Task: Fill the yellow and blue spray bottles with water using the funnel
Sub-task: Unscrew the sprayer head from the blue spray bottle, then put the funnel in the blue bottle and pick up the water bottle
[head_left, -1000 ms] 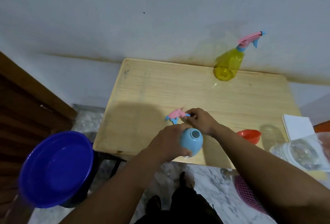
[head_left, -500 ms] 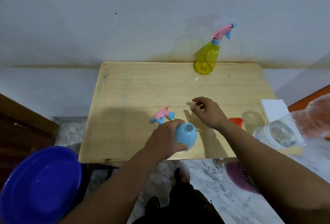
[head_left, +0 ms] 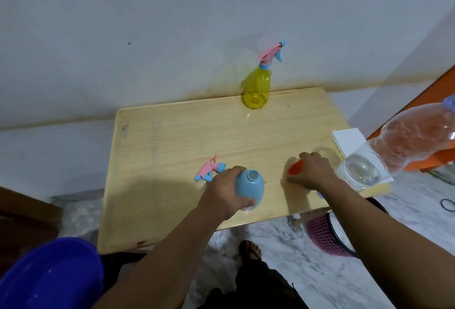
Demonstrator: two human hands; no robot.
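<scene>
A: What changed in the head view?
B: The right hand (head_left: 311,169) left the removed sprayer head (head_left: 209,169) and now grasps the orange funnel (head_left: 295,168).
A: And the blue bottle (head_left: 250,187)?
B: Open-necked, upright at the table's (head_left: 172,136) near edge, left hand (head_left: 226,191) fingers gripping it. Ready for the funnel, I'd say.

I see a pale wooden surface (head_left: 187,136) pushed against a grey-white wall (head_left: 147,25) stained brownish along its base. Below me lies a grey marble-patterned floor (head_left: 283,242), with dark wooden furniture (head_left: 22,212) at my left.
</scene>
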